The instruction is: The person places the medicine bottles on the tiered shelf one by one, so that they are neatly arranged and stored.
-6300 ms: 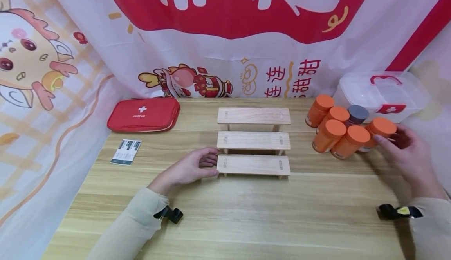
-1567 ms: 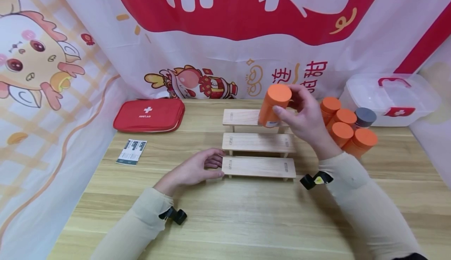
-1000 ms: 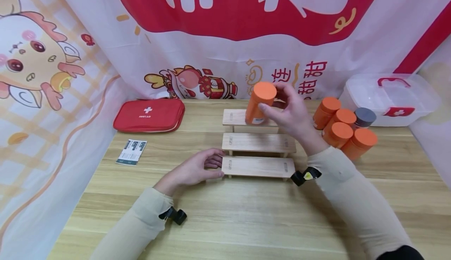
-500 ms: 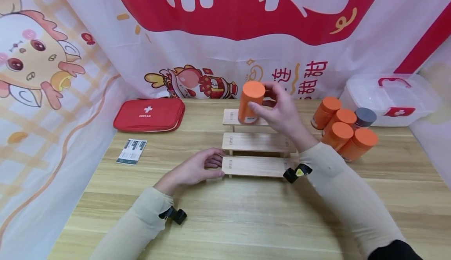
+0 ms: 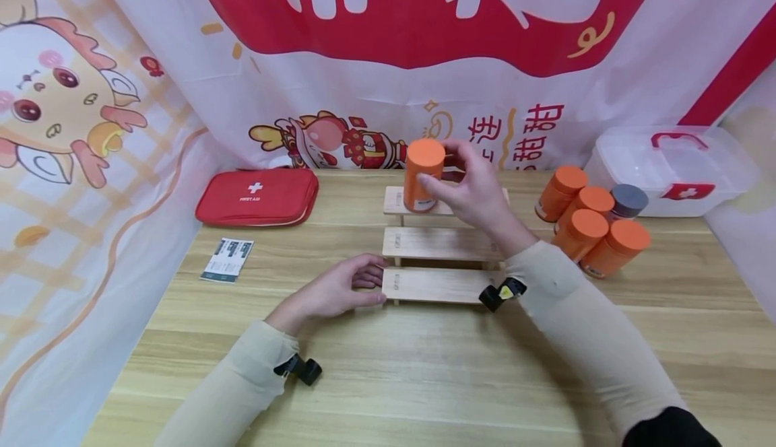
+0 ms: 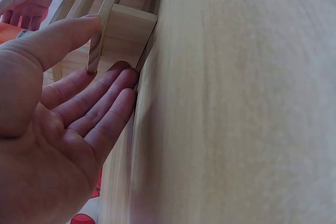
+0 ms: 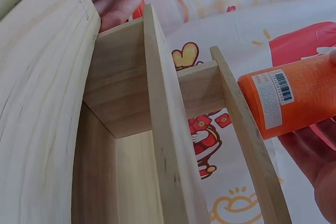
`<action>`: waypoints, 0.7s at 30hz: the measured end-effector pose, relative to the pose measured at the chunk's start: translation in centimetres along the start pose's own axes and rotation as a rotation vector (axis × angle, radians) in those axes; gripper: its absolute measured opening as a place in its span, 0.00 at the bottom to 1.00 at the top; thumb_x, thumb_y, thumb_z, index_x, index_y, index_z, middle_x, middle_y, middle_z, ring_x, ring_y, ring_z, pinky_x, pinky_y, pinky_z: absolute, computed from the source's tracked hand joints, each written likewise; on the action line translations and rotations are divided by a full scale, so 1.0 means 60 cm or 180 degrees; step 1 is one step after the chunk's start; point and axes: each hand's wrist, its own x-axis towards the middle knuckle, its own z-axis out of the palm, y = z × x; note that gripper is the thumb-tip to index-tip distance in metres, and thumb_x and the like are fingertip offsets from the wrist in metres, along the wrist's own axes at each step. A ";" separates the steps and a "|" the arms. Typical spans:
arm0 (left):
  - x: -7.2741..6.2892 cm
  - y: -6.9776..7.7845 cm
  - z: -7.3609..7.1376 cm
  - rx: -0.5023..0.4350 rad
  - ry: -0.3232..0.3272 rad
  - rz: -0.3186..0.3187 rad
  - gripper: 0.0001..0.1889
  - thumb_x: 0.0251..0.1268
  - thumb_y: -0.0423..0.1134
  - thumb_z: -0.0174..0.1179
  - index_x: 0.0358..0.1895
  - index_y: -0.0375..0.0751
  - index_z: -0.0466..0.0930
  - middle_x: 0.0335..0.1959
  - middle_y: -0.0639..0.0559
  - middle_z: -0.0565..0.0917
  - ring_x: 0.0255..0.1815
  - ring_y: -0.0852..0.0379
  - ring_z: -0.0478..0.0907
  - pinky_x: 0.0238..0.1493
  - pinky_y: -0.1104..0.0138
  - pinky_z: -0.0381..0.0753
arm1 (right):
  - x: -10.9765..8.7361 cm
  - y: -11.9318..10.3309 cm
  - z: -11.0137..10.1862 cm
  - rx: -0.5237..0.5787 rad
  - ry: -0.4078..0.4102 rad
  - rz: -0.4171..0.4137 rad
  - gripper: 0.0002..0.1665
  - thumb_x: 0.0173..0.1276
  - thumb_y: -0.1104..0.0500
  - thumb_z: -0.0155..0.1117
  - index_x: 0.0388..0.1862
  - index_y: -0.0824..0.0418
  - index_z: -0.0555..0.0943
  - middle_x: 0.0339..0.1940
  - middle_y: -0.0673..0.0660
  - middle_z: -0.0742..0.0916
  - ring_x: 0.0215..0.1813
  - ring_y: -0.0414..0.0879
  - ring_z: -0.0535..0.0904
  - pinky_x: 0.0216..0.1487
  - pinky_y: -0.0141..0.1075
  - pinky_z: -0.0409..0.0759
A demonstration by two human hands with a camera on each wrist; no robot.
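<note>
My right hand (image 5: 475, 188) grips an orange pill bottle (image 5: 423, 174), thumb in front and fingers behind. The bottle stands upright at the left part of the top step (image 5: 394, 199) of a three-step wooden display rack (image 5: 445, 244). In the right wrist view, the bottle's (image 7: 294, 95) base with its barcode label is right at the top board's surface. My left hand (image 5: 336, 289) rests at the left end of the lowest step (image 5: 445, 286). In the left wrist view, its thumb and fingertips touch the board's end, fingers fairly straight.
Several orange bottles (image 5: 618, 245) and one with a grey cap (image 5: 628, 199) stand grouped at the right. Behind them is a clear first-aid box (image 5: 673, 171). A red first-aid pouch (image 5: 257, 198) and a printed card (image 5: 227, 260) lie at the left. A printed curtain (image 5: 364, 83) hangs behind.
My right hand took an orange bottle from the group, carried it left over the rack and brought it to the top step's left part. My left hand stayed at the rack's end.
</note>
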 end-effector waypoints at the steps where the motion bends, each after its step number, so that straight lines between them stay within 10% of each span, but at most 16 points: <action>1: 0.000 0.000 0.000 0.0000 -0.0003 -0.0004 0.32 0.74 0.36 0.70 0.76 0.37 0.70 0.68 0.42 0.83 0.69 0.45 0.81 0.75 0.52 0.82 | 0.001 0.000 0.001 -0.0006 -0.0003 0.0006 0.35 0.73 0.59 0.75 0.73 0.65 0.72 0.68 0.63 0.83 0.67 0.55 0.82 0.71 0.50 0.86; 21: 0.001 -0.004 0.002 -0.0018 -0.0007 0.0055 0.32 0.74 0.35 0.70 0.76 0.34 0.70 0.67 0.39 0.83 0.69 0.45 0.81 0.74 0.52 0.82 | 0.007 -0.002 0.008 0.0105 -0.0147 0.0098 0.38 0.73 0.57 0.76 0.77 0.63 0.71 0.69 0.64 0.82 0.68 0.58 0.82 0.74 0.54 0.82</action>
